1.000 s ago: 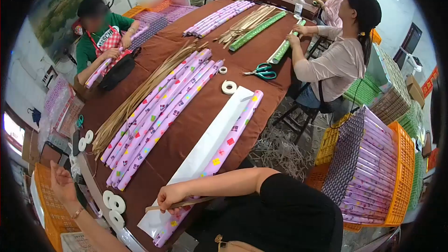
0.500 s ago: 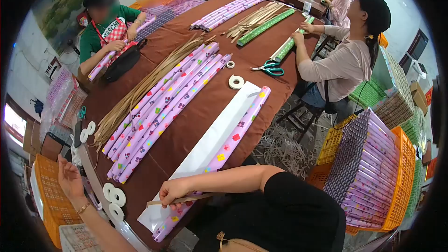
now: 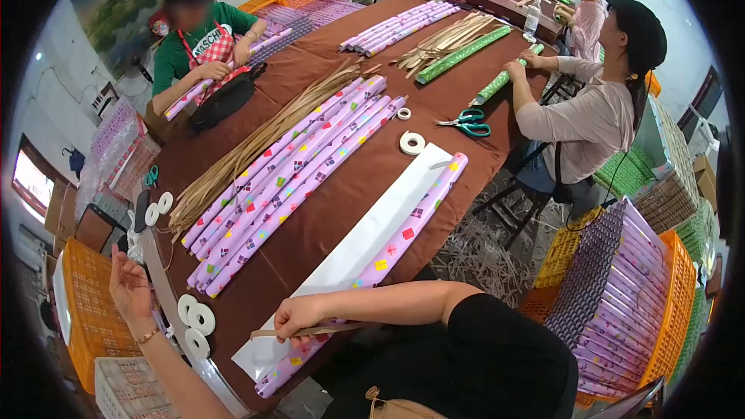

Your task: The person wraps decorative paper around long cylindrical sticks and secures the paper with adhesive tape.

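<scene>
Bright, even indoor light leaves soft shadows on the counter (image 3: pixel 299 244), and the white sheet (image 3: pixel 353 247) looks pale. The window (image 3: pixel 32 183) at left glows washed-out. Wide-angle distortion bends the edges inside a black border; distant details soften, and one person (image 3: pixel 203 40) is partly blurred.

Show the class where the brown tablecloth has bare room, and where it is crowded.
Bare brown tablecloth shows between the near bundle of lilac rolls and the white sheet, and between the long brown strips and the far lilac rolls. Crowding is greatest where the near bundle and long strips lie together.
</scene>
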